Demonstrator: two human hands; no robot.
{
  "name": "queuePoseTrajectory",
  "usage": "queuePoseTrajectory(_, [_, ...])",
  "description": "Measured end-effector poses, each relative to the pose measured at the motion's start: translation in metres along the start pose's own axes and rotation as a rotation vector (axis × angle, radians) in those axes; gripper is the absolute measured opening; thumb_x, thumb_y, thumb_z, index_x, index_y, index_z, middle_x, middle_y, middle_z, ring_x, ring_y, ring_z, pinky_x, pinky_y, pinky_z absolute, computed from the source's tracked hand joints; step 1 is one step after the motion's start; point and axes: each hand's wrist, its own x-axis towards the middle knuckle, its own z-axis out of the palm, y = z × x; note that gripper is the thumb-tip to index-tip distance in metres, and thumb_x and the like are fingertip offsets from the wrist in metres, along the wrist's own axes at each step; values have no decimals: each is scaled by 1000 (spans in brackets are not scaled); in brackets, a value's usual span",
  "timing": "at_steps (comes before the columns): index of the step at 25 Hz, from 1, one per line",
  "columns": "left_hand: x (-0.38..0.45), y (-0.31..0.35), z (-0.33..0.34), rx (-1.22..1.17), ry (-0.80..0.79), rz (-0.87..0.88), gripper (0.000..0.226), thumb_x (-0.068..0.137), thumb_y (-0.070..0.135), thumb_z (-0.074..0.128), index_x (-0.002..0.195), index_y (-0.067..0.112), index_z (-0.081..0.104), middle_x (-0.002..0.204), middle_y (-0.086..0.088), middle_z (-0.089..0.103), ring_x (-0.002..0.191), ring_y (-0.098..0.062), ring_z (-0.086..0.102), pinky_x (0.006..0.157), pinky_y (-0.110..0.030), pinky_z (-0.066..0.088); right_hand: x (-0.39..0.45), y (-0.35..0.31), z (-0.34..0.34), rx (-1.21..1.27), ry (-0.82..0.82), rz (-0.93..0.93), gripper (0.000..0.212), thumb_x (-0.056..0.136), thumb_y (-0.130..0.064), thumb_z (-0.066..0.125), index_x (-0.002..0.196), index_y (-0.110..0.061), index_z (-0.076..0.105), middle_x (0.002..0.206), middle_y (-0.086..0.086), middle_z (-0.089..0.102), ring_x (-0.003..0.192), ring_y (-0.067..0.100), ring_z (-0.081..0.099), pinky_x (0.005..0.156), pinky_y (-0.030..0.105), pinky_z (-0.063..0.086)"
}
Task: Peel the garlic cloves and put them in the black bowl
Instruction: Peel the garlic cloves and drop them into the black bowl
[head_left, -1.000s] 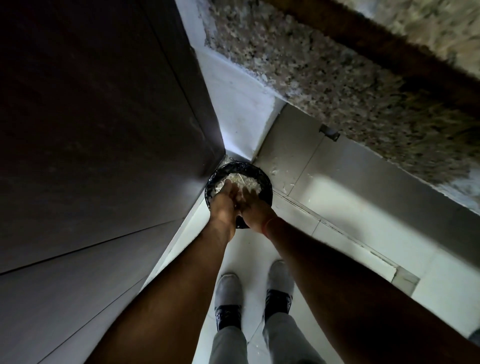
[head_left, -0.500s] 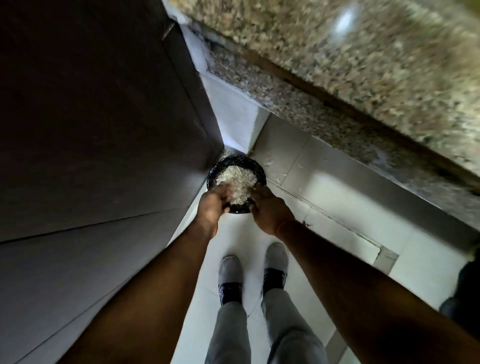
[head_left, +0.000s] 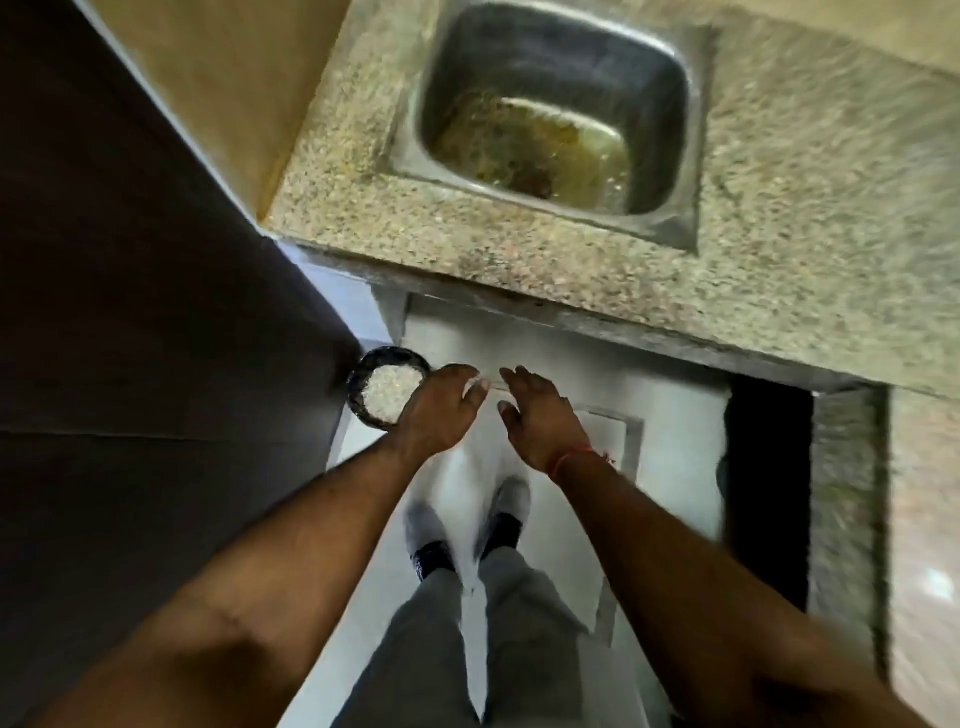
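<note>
A black container (head_left: 363, 375) holding pale, papery bits sits on the floor (head_left: 550, 364) in the corner beside a dark panel (head_left: 156, 312). The left hand (head_left: 439, 410) hangs just beside it, fingers relaxed; the right hand (head_left: 537, 415) is spread, holding nothing. Above, a speckled counter (head_left: 779, 234) carries a steel sink (head_left: 670, 218) with murky water.

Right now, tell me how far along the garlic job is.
Done: the round black container on the floor holds a heap of pale flaky bits; peels or cloves, too blurred to tell. In hand: nothing, the left hand and right hand hang open beside it. Left: no unpeeled garlic in view.
</note>
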Motion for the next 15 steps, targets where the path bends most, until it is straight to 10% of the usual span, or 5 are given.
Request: queuePoseTrajectory(15, [-79, 326, 169, 490, -403, 701, 66, 101, 58, 31, 137, 9, 56, 138, -12, 59, 129, -29, 54, 107, -36, 45, -282, 218, -121, 64, 447, 508, 59, 101, -32, 43, 158, -19, 36, 161, 13, 38, 148, 33, 34, 119, 45, 32])
